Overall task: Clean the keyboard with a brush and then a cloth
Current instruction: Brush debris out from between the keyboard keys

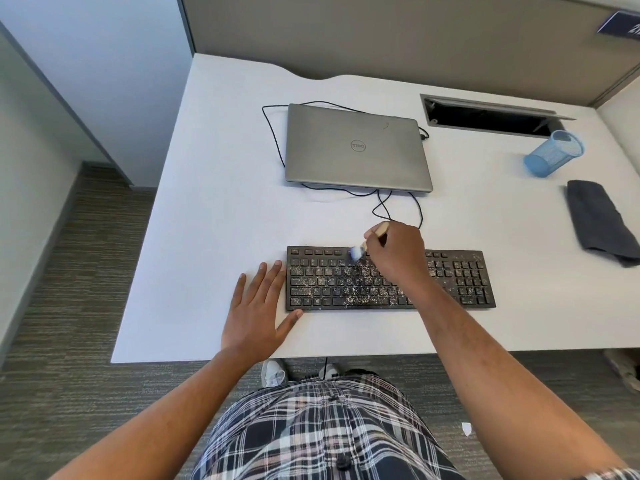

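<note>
A black keyboard lies on the white desk, speckled with pale crumbs over most of its keys. My right hand grips a brush by its wooden handle, and the pale bristles touch the upper key rows left of the middle. My left hand rests flat on the desk with straight fingers, its thumb against the keyboard's lower left corner. A dark grey cloth lies folded at the desk's right side.
A closed grey laptop sits behind the keyboard with black cables looping around it. A blue mesh cup lies tipped at the right rear, beside an open cable slot. Grey partition walls stand behind the desk.
</note>
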The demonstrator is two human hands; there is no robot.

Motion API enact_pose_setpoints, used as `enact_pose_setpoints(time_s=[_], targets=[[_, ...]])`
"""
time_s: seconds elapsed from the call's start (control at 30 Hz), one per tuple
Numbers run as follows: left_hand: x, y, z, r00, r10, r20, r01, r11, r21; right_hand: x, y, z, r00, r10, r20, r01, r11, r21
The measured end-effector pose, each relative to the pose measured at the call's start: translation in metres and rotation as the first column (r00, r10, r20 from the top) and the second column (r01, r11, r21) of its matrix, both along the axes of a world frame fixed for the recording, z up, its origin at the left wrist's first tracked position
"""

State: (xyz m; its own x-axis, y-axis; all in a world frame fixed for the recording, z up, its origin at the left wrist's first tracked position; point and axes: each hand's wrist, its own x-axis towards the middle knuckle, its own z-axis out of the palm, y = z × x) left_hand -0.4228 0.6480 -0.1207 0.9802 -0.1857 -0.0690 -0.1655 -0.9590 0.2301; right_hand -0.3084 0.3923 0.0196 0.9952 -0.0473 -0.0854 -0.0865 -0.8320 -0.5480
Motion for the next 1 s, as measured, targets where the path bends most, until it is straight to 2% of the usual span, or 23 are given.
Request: enact_pose_setpoints(time_s=[0.07,0.13,0.3,0.43,0.6,0.73,0.9,1.0], targets=[[0.000,-0.001,0.000,1.000,0.001,-0.003,-0.001,1.000,-0.001,-0.002,-0.001,0.003,0.999,0.028,0.017,-0.029,0.998,0.058],[0.000,-0.001,0.002,1.000,0.004,-0.012,-0.004,1.000,-0.001,-0.005,-0.001,0.003,0.998,0.063,-0.028,-0.060,0.992,0.109],[0.001,-0.002,0.006,1.000,0.009,-0.028,-0.009,1.000,-0.004,0.000,-0.016,-0.006,0.999,0.042,-0.006,-0.042,0.999,0.031],[0.002,-0.007,0.009,0.999,0.041,-0.007,-0.041,0.999,0.004,0.001,-0.022,-0.004,0.997,0.077,-0.029,-0.072,0.986,0.148],[0.003,-0.011,0.012,0.999,0.046,-0.005,-0.046,0.998,0.036,0.002,-0.035,-0.006,0.999,0.054,-0.009,-0.053,0.995,0.080],[0.003,-0.012,0.013,0.998,0.053,-0.019,-0.052,0.998,0.031,0.002,-0.033,-0.007,0.997,0.080,-0.012,-0.076,0.981,0.180],[0.005,-0.013,0.012,0.998,0.055,-0.033,-0.053,0.997,0.049,0.004,-0.041,-0.008,0.998,0.065,0.006,-0.065,0.995,0.074],[0.005,-0.013,0.013,0.998,0.056,-0.038,-0.054,0.997,0.052,0.002,-0.044,-0.009,0.996,0.089,0.004,-0.089,0.982,0.165]])
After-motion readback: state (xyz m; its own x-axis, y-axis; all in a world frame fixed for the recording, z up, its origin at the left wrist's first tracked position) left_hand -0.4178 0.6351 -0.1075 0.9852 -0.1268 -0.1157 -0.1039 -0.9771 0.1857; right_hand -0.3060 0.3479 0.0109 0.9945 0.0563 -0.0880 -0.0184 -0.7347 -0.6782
